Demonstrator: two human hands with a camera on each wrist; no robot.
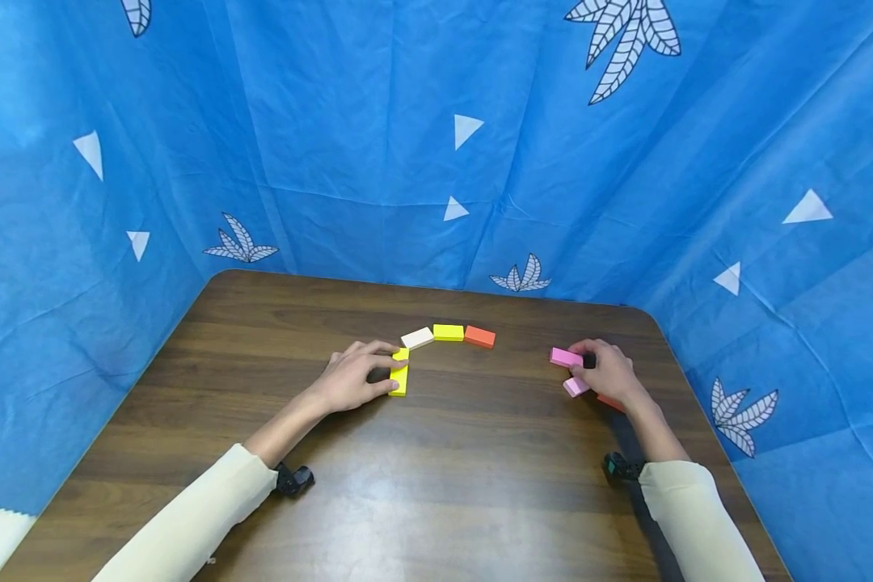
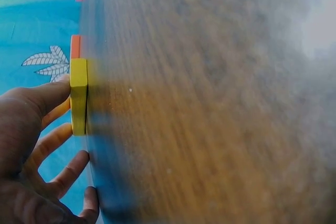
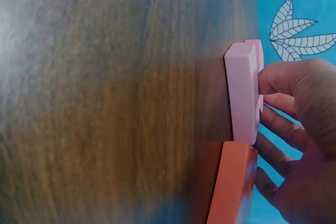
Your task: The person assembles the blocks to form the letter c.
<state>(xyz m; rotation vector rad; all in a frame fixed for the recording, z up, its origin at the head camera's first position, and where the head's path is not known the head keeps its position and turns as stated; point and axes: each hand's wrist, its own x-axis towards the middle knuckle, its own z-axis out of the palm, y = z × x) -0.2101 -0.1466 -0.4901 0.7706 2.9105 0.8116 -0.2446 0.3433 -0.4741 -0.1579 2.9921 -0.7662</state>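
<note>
Both arms (image 1: pixel 291 428) reach forward and angle inward, left hand (image 1: pixel 351 377) and right hand (image 1: pixel 609 373) backs-up, thumbs and fingers pinching, trailing fingers splayed.

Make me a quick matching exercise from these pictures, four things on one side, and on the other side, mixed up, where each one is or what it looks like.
Things:
1. Left hand
2. White block
3. Curtain
4. Right hand

Places and looks:
A. Blue, with leaf prints
B. At a pink block
C. Between two yellow blocks
D. At a yellow block

Right pairs: 1-D, 2-C, 3-A, 4-B
</note>
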